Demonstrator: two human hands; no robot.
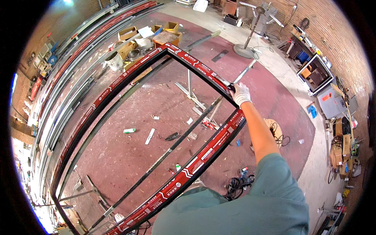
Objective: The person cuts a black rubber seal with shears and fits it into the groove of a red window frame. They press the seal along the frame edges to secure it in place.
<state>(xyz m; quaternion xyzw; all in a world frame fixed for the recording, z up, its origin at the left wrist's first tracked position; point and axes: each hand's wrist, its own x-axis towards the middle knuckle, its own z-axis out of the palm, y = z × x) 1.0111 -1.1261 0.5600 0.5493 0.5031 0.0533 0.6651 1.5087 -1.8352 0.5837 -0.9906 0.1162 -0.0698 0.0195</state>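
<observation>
The frame (pixel 207 154) lies in front of the person, a big rectangle of dark bars faced with red film, raised above the reddish floor (pixel 129 156) on rails such as the long bar (pixel 171 149) inside its outline. The right hand (pixel 241 95), in a pale glove, is at its far right end, on the short side, right by the corner nearest the outstretched arm. What matters is how the frame lies from that hand: its long axis runs off to the person's left and back, so nearly all of its length is on the left of the grip, and the near long side passes just before the green shirt (pixel 235 213).

The gloved fingers are curled in against the corner, over a small dark thing (pixel 232 87); I can't tell whether they are clamped on it or only pressing on the bar. The left hand is out of sight (so its grip I can't tell either), and the right is plainly the nearer to that end. Beyond the far long side stand a bucket (pixel 114 61) and open boxes (pixel 171 26).
</observation>
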